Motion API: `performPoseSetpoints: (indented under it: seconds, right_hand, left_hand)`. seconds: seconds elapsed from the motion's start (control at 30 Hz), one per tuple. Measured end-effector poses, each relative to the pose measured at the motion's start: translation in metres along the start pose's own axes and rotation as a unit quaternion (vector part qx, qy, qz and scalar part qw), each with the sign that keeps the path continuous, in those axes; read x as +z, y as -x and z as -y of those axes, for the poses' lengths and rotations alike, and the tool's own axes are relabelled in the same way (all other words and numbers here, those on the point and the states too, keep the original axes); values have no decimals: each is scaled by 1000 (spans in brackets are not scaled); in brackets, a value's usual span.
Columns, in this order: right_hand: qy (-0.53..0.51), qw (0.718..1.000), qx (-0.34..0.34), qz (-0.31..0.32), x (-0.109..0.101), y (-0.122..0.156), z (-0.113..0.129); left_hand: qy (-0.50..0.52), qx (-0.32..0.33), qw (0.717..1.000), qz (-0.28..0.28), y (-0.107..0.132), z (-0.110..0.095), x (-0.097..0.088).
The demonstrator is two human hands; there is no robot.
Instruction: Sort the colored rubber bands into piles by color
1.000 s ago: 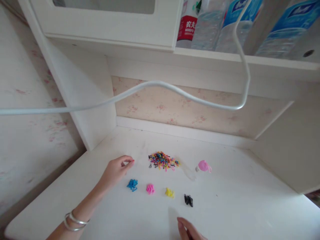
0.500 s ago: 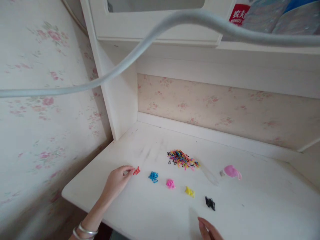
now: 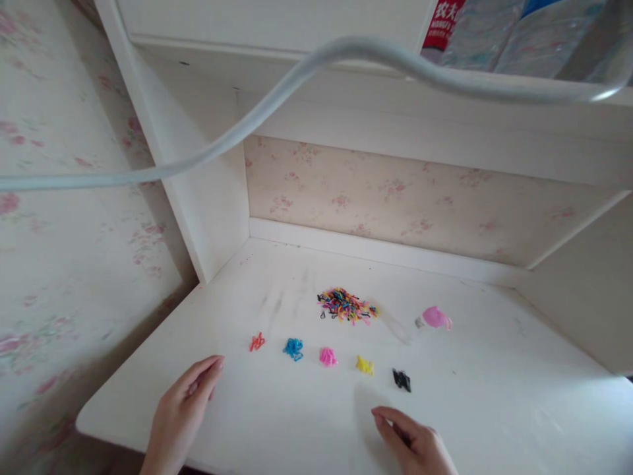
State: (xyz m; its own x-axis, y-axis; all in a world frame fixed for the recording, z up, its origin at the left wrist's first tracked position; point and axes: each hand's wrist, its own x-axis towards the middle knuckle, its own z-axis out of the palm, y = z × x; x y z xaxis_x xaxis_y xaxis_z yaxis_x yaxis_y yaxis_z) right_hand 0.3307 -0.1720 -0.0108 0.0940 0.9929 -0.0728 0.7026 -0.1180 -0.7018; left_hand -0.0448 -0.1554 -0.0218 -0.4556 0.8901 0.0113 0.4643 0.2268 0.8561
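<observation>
My left hand (image 3: 185, 402) hovers over the table's left front, fingers together and curled, with nothing showing in them. Nearest to it is the small red pile of rubber bands (image 3: 257, 342), a little apart. To the right run the blue rubber bands (image 3: 293, 348), the pink rubber bands (image 3: 328, 357), the yellow rubber bands (image 3: 364, 365) and the black rubber bands (image 3: 401, 380). Below the black pile, my right hand (image 3: 410, 439) has thumb and forefinger closed, and nothing shows at the tips. Behind the row lies a larger mixed heap of rubber bands (image 3: 346, 305).
A pink object (image 3: 436, 318), its kind unclear, lies right of the heap near a clear, thin bag-like piece (image 3: 395, 330). A white cable (image 3: 277, 99) crosses the upper view. Above the white table (image 3: 297, 422), a shelf holds plastic bottles (image 3: 544, 33).
My left hand has drawn back from the red rubber bands, toward me and left. My right hand has come further into view. The camera's view has shifted.
</observation>
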Motion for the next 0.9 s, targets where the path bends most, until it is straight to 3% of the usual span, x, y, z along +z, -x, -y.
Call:
performPoseSetpoints:
  seconds: [0.1, 0.2, 0.33, 0.43, 0.67, 0.9]
  right_hand:
    - [50, 998, -14, 23, -20, -23, 21]
    - [133, 991, -19, 7, -33, -62, 39]
    - [294, 955, 45, -13, -27, -120, 47]
    - [334, 939, 82, -25, -16, -149, 45]
    - [346, 931, 115, -19, -8, -177, 37]
    - [371, 921, 115, -19, -9, -180, 44]
  left_hand:
    - [17, -16, 1000, -12, 0, -1, -1]
    - [42, -34, 999, -5, -1, -3, -1]
    - [54, -48, 997, -22, -2, 1, -1]
    - [45, -26, 998, -23, -3, 6, -1]
    - [41, 27, 999, 3, -8, 15, -1]
    - [42, 35, 998, -2, -8, 15, 0]
